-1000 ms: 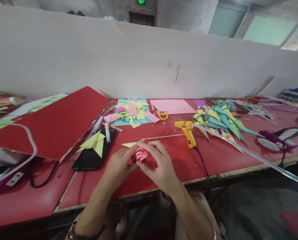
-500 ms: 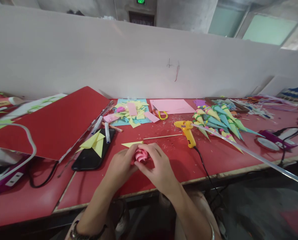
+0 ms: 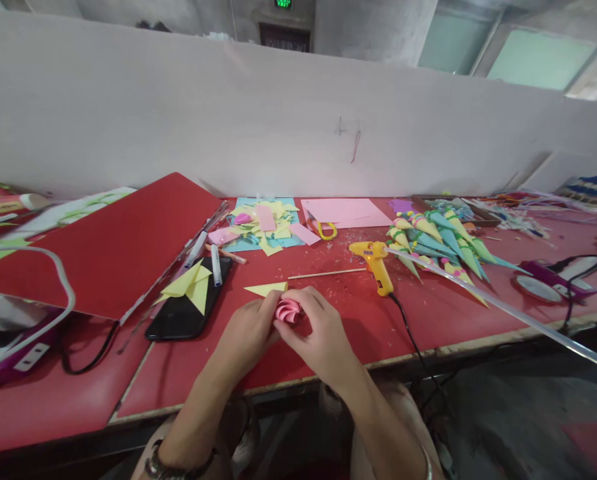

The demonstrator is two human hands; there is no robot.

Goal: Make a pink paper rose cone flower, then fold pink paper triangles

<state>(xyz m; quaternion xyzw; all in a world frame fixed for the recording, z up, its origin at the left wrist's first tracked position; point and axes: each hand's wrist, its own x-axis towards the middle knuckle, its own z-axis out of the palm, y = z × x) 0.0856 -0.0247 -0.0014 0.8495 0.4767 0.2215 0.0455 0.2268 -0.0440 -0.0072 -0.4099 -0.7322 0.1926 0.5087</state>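
A pink paper flower [image 3: 288,310] with curled, layered folds is pinched between my two hands, just above the red table. My left hand [image 3: 251,327] closes on its left side, and my right hand [image 3: 318,330] grips it from the right with thumb and fingers. Just beyond my fingertips lies a yellow paper cone [image 3: 266,289]. Behind that, a thin wooden stick [image 3: 327,273] points toward a yellow hot glue gun [image 3: 375,263] with a long clear glue stick [image 3: 498,307] in its back. The underside of the flower is hidden by my fingers.
Left of my hands, folded yellow paper [image 3: 191,287] rests on a black phone [image 3: 178,317] beside a marker [image 3: 215,267]. Paper scraps [image 3: 265,223], yellow-handled scissors [image 3: 327,231] and pink sheets [image 3: 348,212] lie at the back. Several paper cones [image 3: 443,240] are heaped at right. A red board [image 3: 108,247] leans at left.
The pink paper flower has turned in my fingers, so its swirled folds now show more fully. Both hands stay in nearly the same place.
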